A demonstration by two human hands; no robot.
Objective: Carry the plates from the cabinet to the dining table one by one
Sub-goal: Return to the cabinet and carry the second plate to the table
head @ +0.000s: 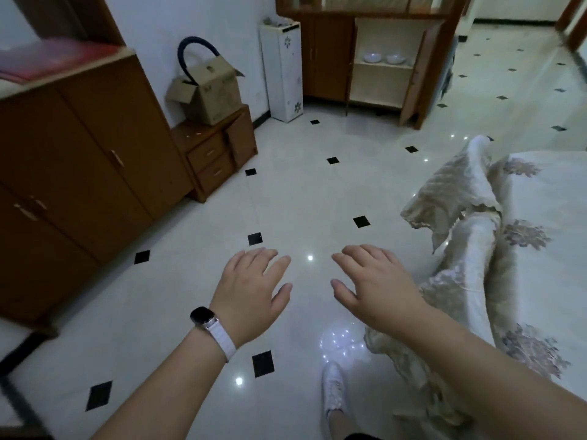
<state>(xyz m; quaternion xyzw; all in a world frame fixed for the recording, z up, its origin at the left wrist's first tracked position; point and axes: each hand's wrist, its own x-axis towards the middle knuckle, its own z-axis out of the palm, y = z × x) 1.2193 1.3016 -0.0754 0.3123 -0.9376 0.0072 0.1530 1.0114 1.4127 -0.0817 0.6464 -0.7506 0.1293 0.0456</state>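
Far across the room a wooden cabinet (416, 74) stands with its doors open. Two white dishes (384, 58) sit side by side on its pale upper shelf. The dining table (546, 192), draped in a floral cloth, fills the right edge. My left hand (251, 287), with a white-strapped watch on the wrist, and my right hand (374, 281) are stretched out over the floor, palms down, fingers apart, holding nothing. Both are several steps short of the cabinet.
A glossy white tiled floor (301, 198) with small black squares runs to the cabinet. Brown cupboards (82, 160) and a low drawer unit (212, 154) with a cardboard box (212, 90) line the left wall. A white narrow stand (282, 71) sits beside the cabinet. My white shoe (333, 392) shows below.
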